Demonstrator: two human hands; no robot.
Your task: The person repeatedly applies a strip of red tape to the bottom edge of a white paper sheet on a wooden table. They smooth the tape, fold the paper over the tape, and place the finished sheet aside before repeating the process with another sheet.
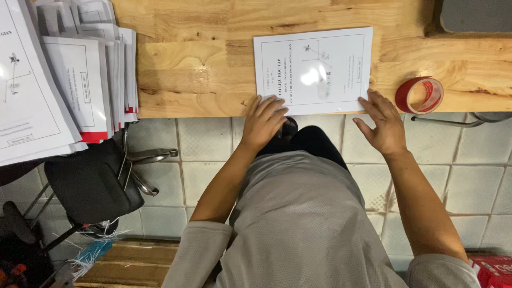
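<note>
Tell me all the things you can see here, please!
booklet: one, white with a clear shiny cover, near edge of the wooden table
tape roll: one, red, table edge right of the booklet
booklet stack: many, white with red edging, far left
chair: one, black, under the stack
tiled floor: white, below the table
red box: one, bottom right corner
shirt: grey
left hand: flat on the booklet's lower left edge
right hand: at the booklet's lower right corner

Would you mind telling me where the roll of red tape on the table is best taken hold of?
Probably from above: the roll of red tape lies flat near the wooden table's front edge. Pinch across its rim, or hook a finger through the open centre. The right hand is nearest.
</note>
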